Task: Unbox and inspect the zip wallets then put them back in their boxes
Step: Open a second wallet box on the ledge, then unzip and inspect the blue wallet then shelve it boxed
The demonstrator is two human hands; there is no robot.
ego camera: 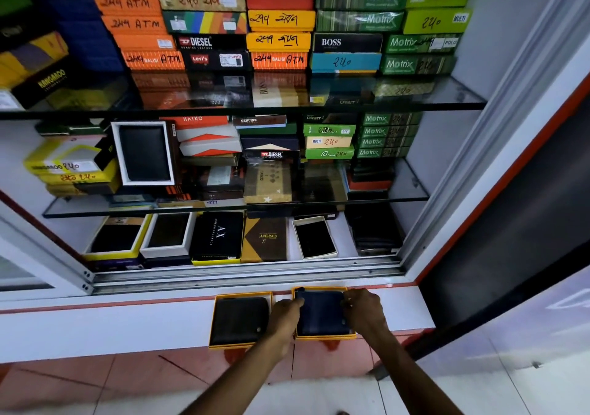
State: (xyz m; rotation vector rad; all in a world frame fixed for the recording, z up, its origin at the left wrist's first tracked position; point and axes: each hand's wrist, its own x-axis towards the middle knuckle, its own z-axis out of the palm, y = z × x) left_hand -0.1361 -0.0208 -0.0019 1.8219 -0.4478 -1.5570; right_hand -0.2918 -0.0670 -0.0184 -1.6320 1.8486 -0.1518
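Note:
Two yellow-rimmed open boxes rest on the white ledge below the cabinet. The left box (pixel 217 299) holds a black zip wallet (pixel 239 320) lying flat, untouched. In the right box (pixel 319 289) lies a dark blue zip wallet (pixel 322 312). My left hand (pixel 285 317) touches this wallet's left edge with its fingertips. My right hand (pixel 364 311) grips its right edge with curled fingers. Both hands hold the blue wallet inside its box.
Behind the ledge a sliding-door track (pixel 242 275) fronts a cabinet with glass shelves (pixel 447 95) stacked with many wallet boxes. Open boxed wallets lie on the bottom shelf (pixel 314 237). A red-edged frame and dark panel (pixel 510 223) stand to the right; red floor tiles lie below.

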